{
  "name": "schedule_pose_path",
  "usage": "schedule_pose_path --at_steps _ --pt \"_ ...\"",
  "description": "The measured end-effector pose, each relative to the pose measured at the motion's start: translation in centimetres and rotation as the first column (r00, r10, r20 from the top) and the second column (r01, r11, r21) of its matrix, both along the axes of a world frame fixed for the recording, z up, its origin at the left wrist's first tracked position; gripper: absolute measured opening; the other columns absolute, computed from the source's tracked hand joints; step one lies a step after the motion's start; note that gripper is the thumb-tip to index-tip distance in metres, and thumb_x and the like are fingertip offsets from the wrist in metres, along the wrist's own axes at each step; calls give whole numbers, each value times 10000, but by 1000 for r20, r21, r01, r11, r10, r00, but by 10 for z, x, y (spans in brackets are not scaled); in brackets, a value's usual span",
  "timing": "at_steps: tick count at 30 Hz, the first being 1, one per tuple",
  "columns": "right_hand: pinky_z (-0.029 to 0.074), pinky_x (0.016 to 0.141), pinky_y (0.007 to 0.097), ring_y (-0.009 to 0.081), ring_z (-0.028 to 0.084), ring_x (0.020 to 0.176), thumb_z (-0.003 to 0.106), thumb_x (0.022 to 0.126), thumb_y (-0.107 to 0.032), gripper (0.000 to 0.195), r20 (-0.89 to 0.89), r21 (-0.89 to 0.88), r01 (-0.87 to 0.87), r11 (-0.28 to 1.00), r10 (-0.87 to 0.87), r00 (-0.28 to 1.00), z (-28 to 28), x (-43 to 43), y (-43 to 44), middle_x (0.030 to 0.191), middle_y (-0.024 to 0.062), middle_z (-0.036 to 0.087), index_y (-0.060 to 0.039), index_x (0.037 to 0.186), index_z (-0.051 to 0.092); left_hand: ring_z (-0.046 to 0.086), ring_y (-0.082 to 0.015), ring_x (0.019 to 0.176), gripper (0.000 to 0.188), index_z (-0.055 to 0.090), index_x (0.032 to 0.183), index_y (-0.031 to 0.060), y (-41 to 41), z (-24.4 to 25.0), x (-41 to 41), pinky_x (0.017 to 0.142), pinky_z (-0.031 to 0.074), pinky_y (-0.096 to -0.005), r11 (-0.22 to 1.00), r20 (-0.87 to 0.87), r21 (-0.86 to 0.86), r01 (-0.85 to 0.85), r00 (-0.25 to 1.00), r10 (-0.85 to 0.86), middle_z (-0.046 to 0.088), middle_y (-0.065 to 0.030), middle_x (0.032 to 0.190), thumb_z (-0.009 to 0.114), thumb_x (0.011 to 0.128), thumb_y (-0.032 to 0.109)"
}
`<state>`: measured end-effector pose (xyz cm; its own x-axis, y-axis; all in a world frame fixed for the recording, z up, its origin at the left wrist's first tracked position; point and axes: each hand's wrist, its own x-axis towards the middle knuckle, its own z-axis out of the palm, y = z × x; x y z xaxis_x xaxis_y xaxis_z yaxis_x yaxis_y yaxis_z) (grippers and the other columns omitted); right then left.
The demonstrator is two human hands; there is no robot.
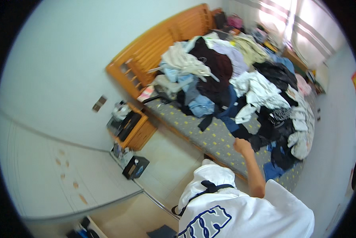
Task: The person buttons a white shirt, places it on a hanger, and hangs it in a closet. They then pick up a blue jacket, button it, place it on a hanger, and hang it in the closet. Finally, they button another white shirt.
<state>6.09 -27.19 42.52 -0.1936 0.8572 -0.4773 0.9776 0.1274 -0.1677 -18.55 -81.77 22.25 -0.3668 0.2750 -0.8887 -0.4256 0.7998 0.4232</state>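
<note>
My right hand is held over the near part of the bed, its fingers curled and no object visible in it. Just beyond it in the picture lie black garments at the edge of a large clothes heap. A white shirt, a dark maroon garment, a cream garment and blue denim are spread across the heap. Under them is a grey mattress with a yellow pattern. Blue fabric lies to the right of my forearm. My left hand is out of view.
A wooden headboard stands against the wall. Left of the bed, a wooden nightstand carries a black case. A black box sits on the floor beside a sliding-door track. Dark cloth lies at the bottom.
</note>
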Motion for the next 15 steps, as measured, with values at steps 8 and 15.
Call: schedule_pose_path --at_steps 8,15 --pt "580 874 555 413 742 1048 599 967 -290 308 -309 -130 -326 936 274 911 -107 -14 35 1094 212 770 -55 1086 758 602 -146 752 202 624 1040 83 184 -18 -91 604 438 -306 983 -34 -10 184 982 -184 643 -33 883 530 1081 257" --pt "566 889 574 444 714 1054 585 977 -282 275 -271 -216 2 976 -62 961 -102 58 122 1101 207 760 -94 1131 713 651 -159 758 212 603 1151 88 515 76 -220 642 461 -290 897 -399 397 196 917 -24 711 -58 991 490 1113 263"
